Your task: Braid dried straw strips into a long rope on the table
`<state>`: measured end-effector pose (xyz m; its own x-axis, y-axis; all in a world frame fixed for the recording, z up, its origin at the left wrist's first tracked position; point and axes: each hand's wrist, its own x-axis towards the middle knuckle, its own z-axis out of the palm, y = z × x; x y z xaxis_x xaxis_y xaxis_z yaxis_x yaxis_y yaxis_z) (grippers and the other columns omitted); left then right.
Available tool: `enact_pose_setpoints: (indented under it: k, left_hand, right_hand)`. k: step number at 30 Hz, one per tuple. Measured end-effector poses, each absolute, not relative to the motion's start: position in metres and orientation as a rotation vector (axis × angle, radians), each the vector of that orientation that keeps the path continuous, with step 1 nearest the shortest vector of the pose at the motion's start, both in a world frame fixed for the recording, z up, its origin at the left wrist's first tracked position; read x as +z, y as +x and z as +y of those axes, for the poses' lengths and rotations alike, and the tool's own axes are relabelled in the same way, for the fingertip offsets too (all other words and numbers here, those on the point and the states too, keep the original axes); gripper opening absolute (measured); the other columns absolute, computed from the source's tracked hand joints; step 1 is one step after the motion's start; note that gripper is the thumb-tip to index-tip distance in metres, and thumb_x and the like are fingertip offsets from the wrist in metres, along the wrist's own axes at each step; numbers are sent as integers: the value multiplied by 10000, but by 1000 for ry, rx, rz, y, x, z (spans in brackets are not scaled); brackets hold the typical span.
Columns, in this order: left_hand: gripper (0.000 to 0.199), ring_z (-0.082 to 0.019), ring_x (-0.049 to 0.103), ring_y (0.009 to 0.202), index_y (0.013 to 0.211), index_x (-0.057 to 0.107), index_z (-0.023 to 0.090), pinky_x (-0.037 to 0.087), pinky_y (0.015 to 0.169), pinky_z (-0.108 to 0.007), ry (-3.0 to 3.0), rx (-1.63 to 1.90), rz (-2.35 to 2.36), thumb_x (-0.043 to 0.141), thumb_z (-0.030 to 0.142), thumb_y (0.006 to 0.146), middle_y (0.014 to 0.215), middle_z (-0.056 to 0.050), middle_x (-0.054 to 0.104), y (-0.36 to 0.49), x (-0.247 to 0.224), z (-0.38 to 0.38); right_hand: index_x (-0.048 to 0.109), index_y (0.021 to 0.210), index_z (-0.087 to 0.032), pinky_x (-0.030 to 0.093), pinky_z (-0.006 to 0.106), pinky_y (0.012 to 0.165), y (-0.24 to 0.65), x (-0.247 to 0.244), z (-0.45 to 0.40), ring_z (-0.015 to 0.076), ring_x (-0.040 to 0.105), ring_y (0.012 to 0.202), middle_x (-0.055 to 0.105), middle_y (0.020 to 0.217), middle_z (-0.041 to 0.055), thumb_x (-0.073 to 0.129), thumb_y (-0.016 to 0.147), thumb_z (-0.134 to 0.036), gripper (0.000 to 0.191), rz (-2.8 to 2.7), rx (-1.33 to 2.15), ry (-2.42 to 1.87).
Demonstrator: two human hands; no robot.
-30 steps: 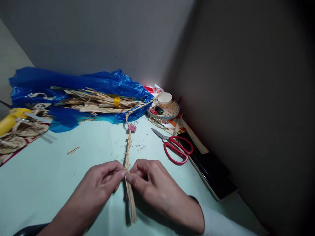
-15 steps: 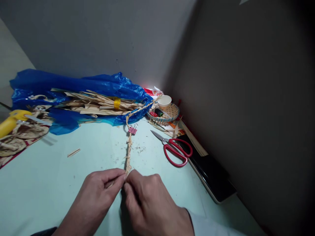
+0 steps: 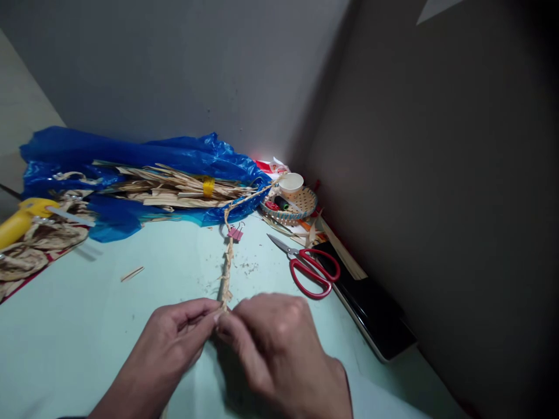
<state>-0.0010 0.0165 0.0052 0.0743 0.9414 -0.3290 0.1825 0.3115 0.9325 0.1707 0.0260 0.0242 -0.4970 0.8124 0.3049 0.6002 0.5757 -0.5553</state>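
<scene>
A twisted, pale straw-coloured braid [image 3: 227, 265] runs from the basket area down the table to my hands. A pink binder clip [image 3: 236, 233] grips it partway along. My left hand [image 3: 170, 343] pinches the near end of the braid between thumb and fingers. Right beside it, my right hand [image 3: 279, 343] is closed at the same end, thumb close against the left fingertips. The strands inside the fingers are mostly hidden. Red-handled scissors [image 3: 305, 267] lie partly open to the right of the braid.
Dry husk strips [image 3: 174, 189] tied with yellow tape rest on a blue plastic bag [image 3: 131, 145] at the back. A woven basket [image 3: 305, 206] holds a white bowl [image 3: 291, 183] and small items. A yellow glue gun [image 3: 21, 221] is left; a black tablet-like device [image 3: 371, 308] lies along the right wall.
My right hand has rolled over and shifted slightly right, its knuckles now higher. My left hand stays at the braid's end, almost unmoved.
</scene>
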Motion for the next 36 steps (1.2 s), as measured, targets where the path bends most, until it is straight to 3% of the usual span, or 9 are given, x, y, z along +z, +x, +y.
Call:
enact_pose_setpoints:
  k: [4,8,13,17,22,27,33,36]
  left_hand:
    - [279,-190,621,759,647,669,209,470,678,-224,1167,814,1390,635,458,769,701,0,678,-1,9,18]
    - [287,-209,646,755,691,663,219,495,681,-245,1248,808,1373,610,493,758,710,-10,694,2,11,17]
    - [325,-201,624,724,682,628,222,471,659,-255,1458,748,1495,516,493,823,714,-16,687,3,9,12]
    - [365,-207,640,762,721,638,233,472,674,-269,1556,656,1586,462,516,872,757,-16,707,1,4,8]
    - [320,-196,685,739,737,704,241,506,673,-265,1662,782,1640,512,473,847,752,-3,728,1,8,7]
    - [289,-136,673,621,645,689,250,470,540,-205,1947,980,1712,548,373,864,630,39,679,2,10,5]
    - [164,-116,642,580,886,686,224,423,553,-251,2623,1015,1683,528,195,918,697,33,674,-3,-10,-4]
    - [214,-154,677,648,1052,671,187,430,574,-277,2934,930,1623,530,134,900,791,-14,722,-5,-17,-11]
  right_hand:
    - [647,883,-157,413,252,681,175,30,42,149,605,757,692,813,42,520,942,-294,196,-1983,1164,-1203]
    - [609,882,-140,419,215,605,173,17,51,99,561,603,644,761,22,483,956,-297,214,-1769,1776,-944]
    - [612,708,-146,383,208,645,172,17,49,96,507,666,583,717,6,419,951,-158,311,-1903,1585,-944]
    - [591,636,-141,335,215,575,168,15,46,90,427,579,497,594,-22,456,937,-188,333,-1798,1558,-1037]
    - [658,652,-123,385,228,613,161,8,44,103,493,584,585,606,6,510,892,-196,291,-1557,1624,-1045]
    - [700,647,-123,397,234,636,161,9,42,116,514,611,625,619,20,540,880,-206,294,-1584,1531,-1040]
    - [678,651,-130,366,235,611,161,9,39,114,477,616,587,618,-4,525,884,-216,291,-1606,1487,-1050]
    - [590,599,-138,319,231,577,161,11,39,100,396,598,474,580,-33,519,870,-196,286,-1575,1540,-1016]
